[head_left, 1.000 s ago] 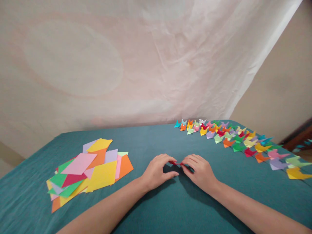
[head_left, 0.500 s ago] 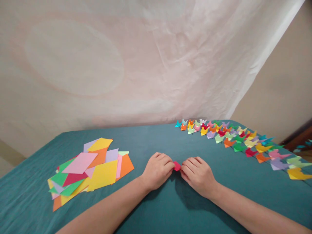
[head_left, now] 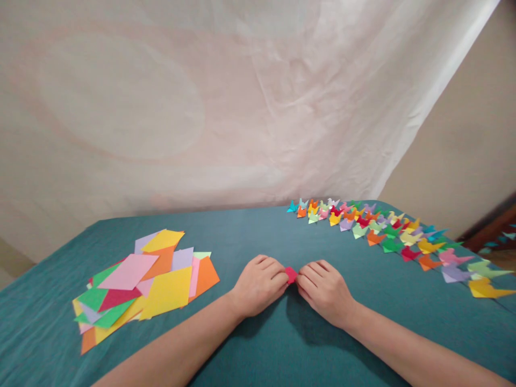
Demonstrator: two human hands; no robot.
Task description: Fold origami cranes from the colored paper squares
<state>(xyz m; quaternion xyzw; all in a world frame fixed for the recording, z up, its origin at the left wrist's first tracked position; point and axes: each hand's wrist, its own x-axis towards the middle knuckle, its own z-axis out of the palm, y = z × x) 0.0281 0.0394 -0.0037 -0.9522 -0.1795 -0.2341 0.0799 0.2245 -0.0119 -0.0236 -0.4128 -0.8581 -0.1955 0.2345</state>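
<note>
A small folded piece of red paper (head_left: 291, 275) is pinched between my two hands at the middle of the table. My left hand (head_left: 261, 285) grips its left end, fingers closed and bent over it. On the other side my right hand (head_left: 325, 290) holds the right end between thumb and fingertips. Most of the paper's edges are hidden by the fingers, so its exact folds cannot be made out. Both hands rest low over the dark green tablecloth (head_left: 245, 231).
Left of my hands lies a loose pile of coloured paper sheets (head_left: 165, 293). Rows of small folded paper birds (head_left: 391, 245) stand along the right side up to the back edge. A pale cloth (head_left: 226, 107) hangs behind the table.
The view has shifted very slightly, moving the table's things a little to the left. Both hands keep their grip on the red paper, with barely any finger movement.
</note>
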